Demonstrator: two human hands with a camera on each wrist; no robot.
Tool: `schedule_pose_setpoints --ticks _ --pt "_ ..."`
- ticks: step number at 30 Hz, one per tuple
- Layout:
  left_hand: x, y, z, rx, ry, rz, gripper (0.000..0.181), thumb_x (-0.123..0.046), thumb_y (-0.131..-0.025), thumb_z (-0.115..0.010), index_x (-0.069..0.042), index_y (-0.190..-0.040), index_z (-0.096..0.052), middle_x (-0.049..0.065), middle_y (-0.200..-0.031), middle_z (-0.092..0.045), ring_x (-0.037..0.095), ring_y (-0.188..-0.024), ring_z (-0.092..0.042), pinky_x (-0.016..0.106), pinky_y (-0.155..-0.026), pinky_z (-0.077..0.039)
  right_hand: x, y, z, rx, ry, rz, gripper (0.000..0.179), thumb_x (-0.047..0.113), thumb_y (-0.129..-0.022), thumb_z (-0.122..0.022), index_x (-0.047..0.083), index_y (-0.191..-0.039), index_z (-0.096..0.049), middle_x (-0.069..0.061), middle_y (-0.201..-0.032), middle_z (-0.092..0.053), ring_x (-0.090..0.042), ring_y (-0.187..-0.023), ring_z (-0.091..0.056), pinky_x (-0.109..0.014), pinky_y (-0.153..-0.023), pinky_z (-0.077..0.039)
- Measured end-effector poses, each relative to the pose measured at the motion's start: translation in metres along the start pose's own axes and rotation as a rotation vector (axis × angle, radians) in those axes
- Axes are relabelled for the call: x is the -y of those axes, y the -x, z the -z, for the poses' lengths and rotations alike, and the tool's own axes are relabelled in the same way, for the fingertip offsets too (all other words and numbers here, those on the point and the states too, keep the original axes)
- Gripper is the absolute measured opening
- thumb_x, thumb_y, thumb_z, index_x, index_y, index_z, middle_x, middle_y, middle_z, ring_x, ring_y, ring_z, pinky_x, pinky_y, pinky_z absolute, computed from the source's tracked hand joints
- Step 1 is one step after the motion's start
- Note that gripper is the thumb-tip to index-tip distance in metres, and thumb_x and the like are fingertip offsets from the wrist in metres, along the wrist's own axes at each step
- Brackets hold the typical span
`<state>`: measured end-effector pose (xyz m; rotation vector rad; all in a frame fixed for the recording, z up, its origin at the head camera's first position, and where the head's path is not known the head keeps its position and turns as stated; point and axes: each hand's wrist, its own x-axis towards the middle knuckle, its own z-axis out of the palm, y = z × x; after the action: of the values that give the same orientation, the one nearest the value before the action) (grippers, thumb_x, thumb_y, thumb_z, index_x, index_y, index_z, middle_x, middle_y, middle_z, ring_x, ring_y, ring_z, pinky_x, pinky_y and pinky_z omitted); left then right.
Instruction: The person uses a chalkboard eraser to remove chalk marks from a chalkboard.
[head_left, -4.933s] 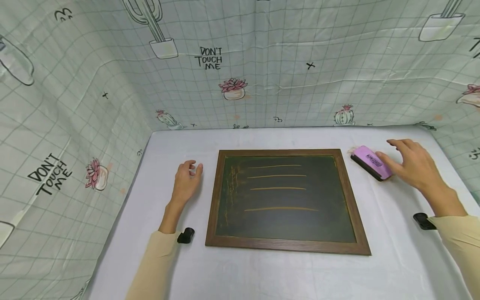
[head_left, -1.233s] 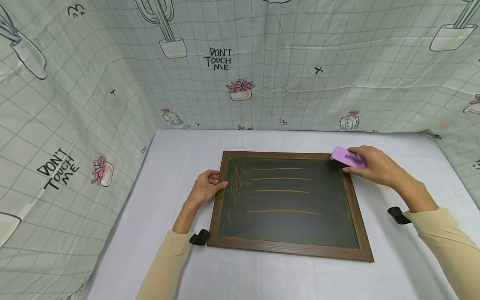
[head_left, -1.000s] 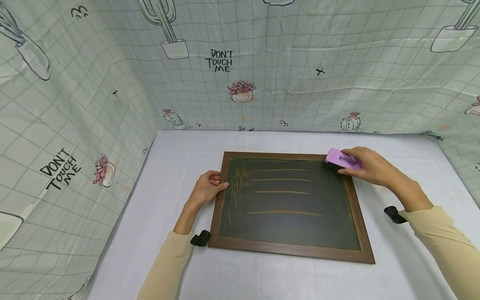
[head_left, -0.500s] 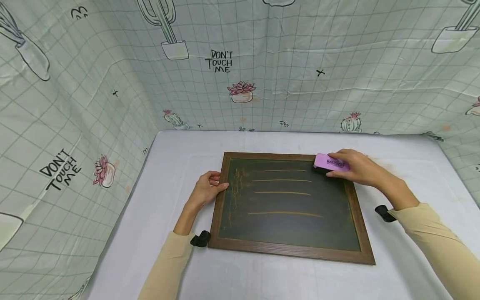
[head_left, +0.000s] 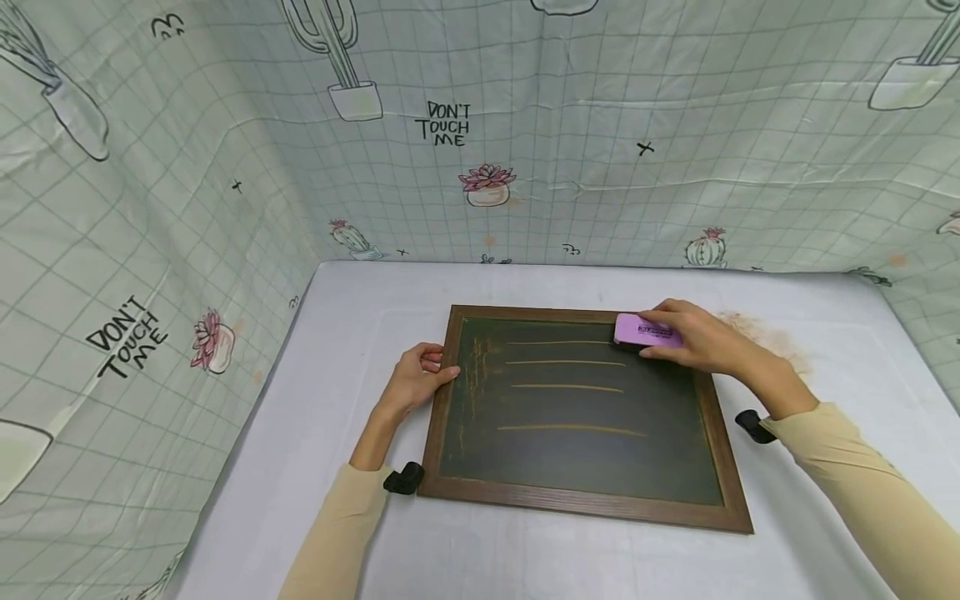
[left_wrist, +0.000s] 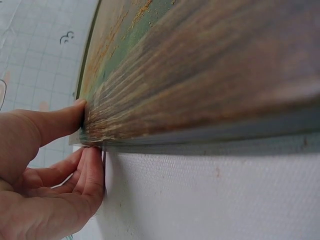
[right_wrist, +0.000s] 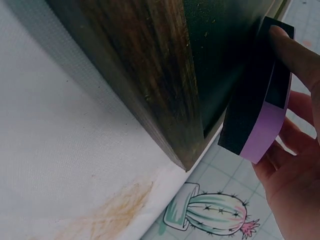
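A wood-framed chalkboard [head_left: 577, 454] lies on the white table, marked with several yellow chalk lines [head_left: 566, 362] and rough vertical streaks [head_left: 474, 375] at its left. My left hand [head_left: 411, 382] pinches the left side of the frame; in the left wrist view the thumb [left_wrist: 60, 121] is on top and the fingers sit lower at the edge. Near the board's upper right, my right hand [head_left: 693, 337] grips a purple chalkboard eraser [head_left: 643, 330] with a black underside [right_wrist: 247, 100]. The eraser is at the right end of the top line. Its contact with the board is partly hidden.
A brownish dust smear [head_left: 765, 337] marks the white table [head_left: 525, 558] right of the board. Behind and to the left hangs a grid-patterned cloth [head_left: 570, 108] printed with cacti. Small black devices [head_left: 405, 478] sit at both wrists.
My right hand has picked the eraser up from the table and slid it left along the board's top, uncovering the dust smear. My left hand has moved right onto the frame.
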<state>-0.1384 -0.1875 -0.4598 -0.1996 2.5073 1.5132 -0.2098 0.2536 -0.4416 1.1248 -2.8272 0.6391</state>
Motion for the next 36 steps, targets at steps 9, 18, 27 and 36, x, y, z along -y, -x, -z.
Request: schedule_pose_setpoints --ticks 9,18,27,36 --pt "-0.001 -0.002 -0.001 0.002 0.002 -0.005 0.052 -0.010 -0.096 -0.073 0.007 -0.140 -0.052 0.022 -0.127 -0.055 0.032 -0.108 -0.053 0.042 -0.092 -0.045 -0.004 -0.002 -0.008 -0.059 0.044 0.111 0.055 0.014 -0.077 -0.091 -0.009 -0.123 -0.070 -0.009 -0.098 -0.062 -0.018 -0.082 -0.050 -0.039 -0.071 -0.043" --pt "-0.003 -0.002 -0.002 0.007 0.004 -0.007 0.052 -0.010 -0.096 -0.073 0.008 -0.141 -0.052 0.022 -0.126 -0.055 0.031 -0.106 -0.053 0.041 -0.090 -0.045 -0.002 0.002 -0.007 0.005 0.016 0.040 0.058 0.017 -0.083 -0.088 -0.009 -0.129 -0.066 -0.007 -0.099 -0.059 -0.017 -0.082 -0.047 -0.035 -0.071 -0.040" --pt "0.000 -0.003 -0.001 0.002 -0.012 -0.001 0.051 -0.010 -0.097 -0.072 0.007 -0.141 -0.051 0.021 -0.126 -0.054 0.031 -0.106 -0.053 0.041 -0.090 -0.045 -0.002 -0.003 -0.010 -0.022 -0.013 0.102 0.056 0.015 -0.079 -0.090 -0.009 -0.126 -0.069 -0.003 -0.093 -0.056 -0.014 -0.079 -0.045 -0.030 -0.069 -0.036" --pt "0.003 -0.004 -0.002 0.000 -0.016 0.002 0.052 -0.009 -0.097 -0.072 0.007 -0.142 -0.051 0.022 -0.127 -0.054 0.032 -0.108 -0.053 0.042 -0.091 -0.045 0.002 -0.009 -0.014 0.004 -0.025 0.077 0.056 0.017 -0.082 -0.089 -0.006 -0.128 -0.069 -0.004 -0.093 -0.055 -0.016 -0.079 -0.046 -0.032 -0.069 -0.039"
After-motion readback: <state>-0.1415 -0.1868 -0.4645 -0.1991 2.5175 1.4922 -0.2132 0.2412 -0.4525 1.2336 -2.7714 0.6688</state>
